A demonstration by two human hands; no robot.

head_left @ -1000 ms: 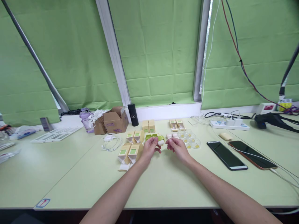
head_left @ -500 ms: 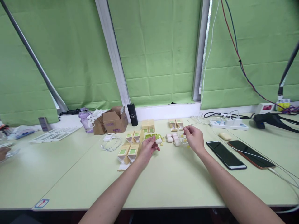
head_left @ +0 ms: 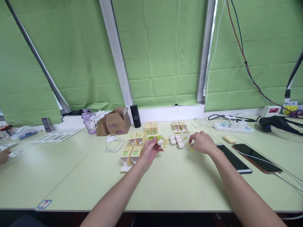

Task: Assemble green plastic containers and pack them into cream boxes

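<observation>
My left hand point(head_left: 151, 149) is closed around a small white rounded piece with a bright green part point(head_left: 160, 140), held just above the table. Beside it lie several tiny yellow pieces point(head_left: 165, 142). My right hand point(head_left: 201, 142) reaches down with bent fingers at a group of clear plastic pieces with yellow bits point(head_left: 188, 146); whatever its fingertips pinch is too small to make out. Between the hands stand several white rounded pieces point(head_left: 179, 143). Left of my left hand are several small tan cartons with green labels point(head_left: 135, 153), their flaps open toward me.
Two more carton pairs point(head_left: 151, 127) stand at the back. A cardboard box point(head_left: 117, 122), black cylinder point(head_left: 135, 116) and purple bottle point(head_left: 88, 122) stand behind, left. Phones point(head_left: 257, 157), cables and a power strip point(head_left: 233, 126) lie right. Another person's hand point(head_left: 4, 155) shows far left.
My right hand has moved down and slightly right, onto the clear plastic pieces. My left hand keeps hold of the white and green piece in nearly the same place.
</observation>
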